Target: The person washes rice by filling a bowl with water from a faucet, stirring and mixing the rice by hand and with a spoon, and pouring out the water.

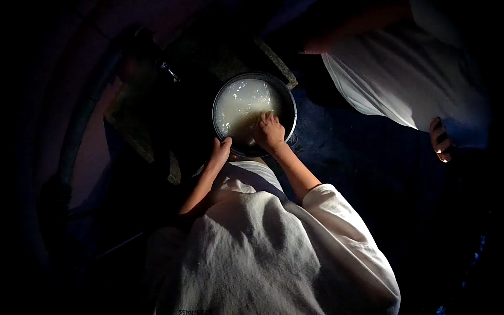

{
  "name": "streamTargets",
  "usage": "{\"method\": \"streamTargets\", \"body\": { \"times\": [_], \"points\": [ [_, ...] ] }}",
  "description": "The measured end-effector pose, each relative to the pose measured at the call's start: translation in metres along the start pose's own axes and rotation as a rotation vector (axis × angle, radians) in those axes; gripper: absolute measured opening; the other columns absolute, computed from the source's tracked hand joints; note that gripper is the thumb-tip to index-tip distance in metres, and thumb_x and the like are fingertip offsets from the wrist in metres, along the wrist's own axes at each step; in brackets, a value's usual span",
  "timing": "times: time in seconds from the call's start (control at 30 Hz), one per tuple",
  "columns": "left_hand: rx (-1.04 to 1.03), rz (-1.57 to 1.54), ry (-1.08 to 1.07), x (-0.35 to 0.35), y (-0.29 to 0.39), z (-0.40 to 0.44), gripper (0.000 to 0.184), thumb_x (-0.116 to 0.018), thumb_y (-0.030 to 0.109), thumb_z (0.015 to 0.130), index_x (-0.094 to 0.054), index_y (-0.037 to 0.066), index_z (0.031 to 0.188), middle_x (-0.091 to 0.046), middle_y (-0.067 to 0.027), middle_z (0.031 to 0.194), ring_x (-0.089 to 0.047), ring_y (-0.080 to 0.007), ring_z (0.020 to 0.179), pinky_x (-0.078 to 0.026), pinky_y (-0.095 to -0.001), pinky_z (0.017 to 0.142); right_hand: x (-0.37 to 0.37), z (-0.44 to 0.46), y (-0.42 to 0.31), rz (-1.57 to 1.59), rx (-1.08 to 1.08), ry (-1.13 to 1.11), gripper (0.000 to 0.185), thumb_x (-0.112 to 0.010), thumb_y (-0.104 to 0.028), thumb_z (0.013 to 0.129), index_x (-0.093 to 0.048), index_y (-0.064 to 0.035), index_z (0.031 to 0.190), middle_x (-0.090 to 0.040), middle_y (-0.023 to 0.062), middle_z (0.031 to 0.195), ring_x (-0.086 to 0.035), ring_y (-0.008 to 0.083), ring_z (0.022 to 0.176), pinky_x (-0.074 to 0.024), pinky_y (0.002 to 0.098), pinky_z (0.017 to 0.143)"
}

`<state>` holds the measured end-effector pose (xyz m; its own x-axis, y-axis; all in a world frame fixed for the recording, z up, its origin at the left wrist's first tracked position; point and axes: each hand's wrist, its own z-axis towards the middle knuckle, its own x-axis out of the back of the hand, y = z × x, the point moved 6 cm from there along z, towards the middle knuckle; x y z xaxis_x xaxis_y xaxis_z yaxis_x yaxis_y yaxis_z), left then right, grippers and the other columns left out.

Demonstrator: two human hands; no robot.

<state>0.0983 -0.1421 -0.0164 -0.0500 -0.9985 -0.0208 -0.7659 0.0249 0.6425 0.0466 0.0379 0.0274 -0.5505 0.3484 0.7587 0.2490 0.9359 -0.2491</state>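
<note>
A round metal pot (294, 116) holds cloudy, whitish water (239, 102) with small bright bubbles or glints on its surface. My left hand (221, 150) grips the near left rim, thumb on top and fingers hidden below the edge. Over the near right part of the pot, my right hand (270, 130) dips into the water with its fingers curled. What those fingers hold, if anything, is hidden. Around them the water looks darker and brownish.
Another person in a white shirt (388, 79) is close by at upper right, one hand (440, 139) hanging down. A metal tap-like fitting (169, 71) shines at upper left. A pale ledge edge (275, 60) runs behind the pot. Much of the surroundings is dark.
</note>
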Motion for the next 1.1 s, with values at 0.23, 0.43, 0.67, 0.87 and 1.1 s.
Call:
{"method": "streamTargets", "body": {
  "times": [0.23,0.43,0.67,0.87,1.1],
  "points": [
    [-0.215,0.252,0.100,0.001,0.016,-0.005,0.030,-0.048,0.022,0.077,-0.053,-0.008,0.074,-0.053,-0.0126,0.062,-0.054,-0.0203,0.059,-0.042,-0.0389,0.056,-0.074,0.026,0.004,0.101,0.043,-0.083,0.074,-0.071,-0.037,0.065,-0.039,-0.0050,0.124,-0.045,0.0245,0.122,-0.056,0.0402,0.099,-0.0480,0.0448,0.081],
    [-0.188,0.220,0.101,0.003,0.009,-0.002,0.032,-0.049,0.023,0.076,-0.055,-0.009,0.077,-0.057,-0.0138,0.066,-0.055,-0.0224,0.065,-0.043,-0.0385,0.062,-0.057,0.035,-0.051,0.531,0.328,-0.199,0.056,-0.063,-0.013,0.073,-0.043,0.0025,0.123,-0.055,0.0178,0.111,-0.056,0.0236,0.093,-0.0470,0.0321,0.079],
    [-0.217,0.194,0.077,0.004,0.016,-0.002,0.029,-0.048,0.020,0.078,-0.053,-0.008,0.072,-0.055,-0.0114,0.064,-0.054,-0.0204,0.062,-0.047,-0.0362,0.059,-0.026,0.030,-0.029,0.604,-0.053,0.118,0.036,-0.057,-0.024,0.082,-0.056,0.0021,0.107,-0.061,0.0277,0.094,-0.060,0.0381,0.091,-0.0467,0.0413,0.079],
    [-0.075,-0.001,-0.070,-0.005,0.025,-0.012,0.022,-0.044,0.011,0.079,-0.054,-0.006,0.068,-0.055,-0.0054,0.063,-0.050,-0.0121,0.046,-0.049,-0.0282,0.037,0.003,0.003,-0.008,-0.026,-0.045,0.037,0.059,-0.066,-0.034,0.073,-0.047,-0.0006,0.119,-0.051,0.0235,0.117,-0.056,0.0352,0.104,-0.0485,0.0436,0.082],
    [-0.097,0.004,-0.104,-0.004,0.024,-0.008,0.022,-0.046,0.011,0.078,-0.055,-0.007,0.070,-0.054,-0.0057,0.061,-0.054,-0.0149,0.047,-0.050,-0.0300,0.039,-0.047,0.022,-0.025,0.226,0.131,0.053,0.095,-0.075,-0.031,0.065,-0.021,0.0040,0.135,-0.036,0.0323,0.129,-0.045,0.0450,0.114,-0.0397,0.0426,0.096]
  ]
}}
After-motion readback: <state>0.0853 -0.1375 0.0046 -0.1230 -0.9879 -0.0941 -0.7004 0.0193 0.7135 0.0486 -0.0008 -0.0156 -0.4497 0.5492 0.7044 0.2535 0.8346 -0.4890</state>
